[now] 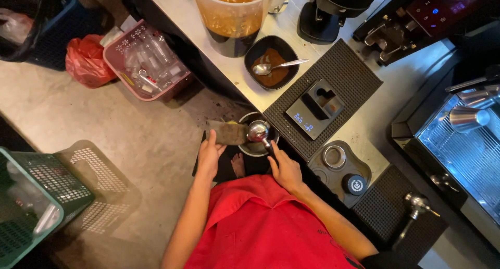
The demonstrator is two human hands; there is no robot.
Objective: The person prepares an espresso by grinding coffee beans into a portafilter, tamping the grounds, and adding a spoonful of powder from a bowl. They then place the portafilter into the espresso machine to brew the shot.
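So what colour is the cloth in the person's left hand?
Dark brownish-grey; the cloth shows best in the head view, over the bin.

A brown cloth point(227, 132) is pressed against a silver portafilter point(259, 131). A red shirt point(265, 224) is worn. Brown powder is held in a black bowl point(272, 55). A black ribbed mat point(344, 76) is laid on the grey counter point(291, 26). A pink basket point(148, 60) and a green basket point(31, 206) are seen on the floor.
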